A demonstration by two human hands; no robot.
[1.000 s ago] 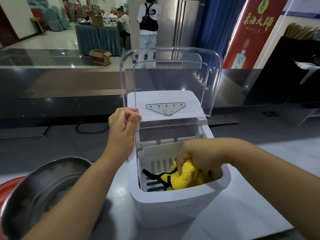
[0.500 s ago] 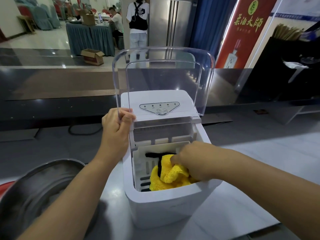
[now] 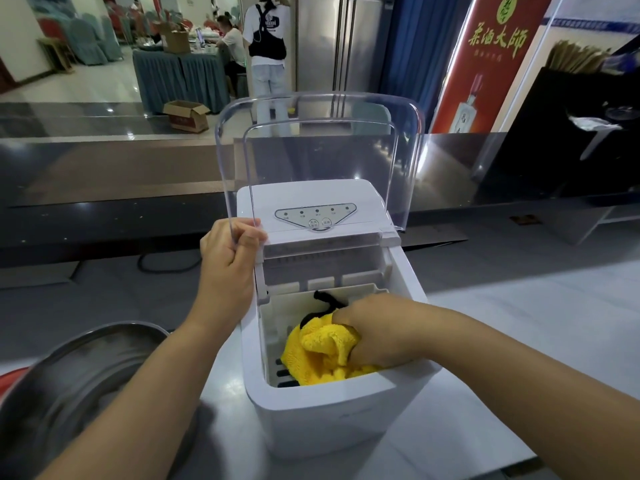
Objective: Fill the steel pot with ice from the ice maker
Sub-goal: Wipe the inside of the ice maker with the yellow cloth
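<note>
A white plastic ice maker [image 3: 332,417] stands on a pale, glossy table [image 3: 467,427], its clear, curved lid [image 3: 318,150] swung upright. The left hand [image 3: 228,251] grips the lid's left edge, fingers curled round it. The right hand [image 3: 374,330] reaches down into the machine's slotted white basket [image 3: 273,327], fingers closed on a bunched yellow cloth [image 3: 318,355] of fluffy pile with black trim. A grey control panel [image 3: 317,216] with 5 small lights and 2 round buttons sits on the flat top behind the opening.

The steel pot [image 3: 79,368] stands on the table to the left of the ice maker, near it, partly cut off by the lower-left corner. Its brushed round interior shows concentric rings, and what lies at its bottom cannot be told. A red edge [image 3: 10,379] shows just beside the pot's left side.

Behind the table runs a dark, polished counter [image 3: 104,216], with a black cable [image 3: 162,270] looped at its foot. Beyond it lies a hall with a steel refrigerator [image 3: 339,43] and a red banner [image 3: 485,57] bearing yellow characters. A standing person [image 3: 268,39] in a white shirt is near a blue-draped banquet table [image 3: 180,77], and an open cardboard box [image 3: 187,116] sits on the floor.
</note>
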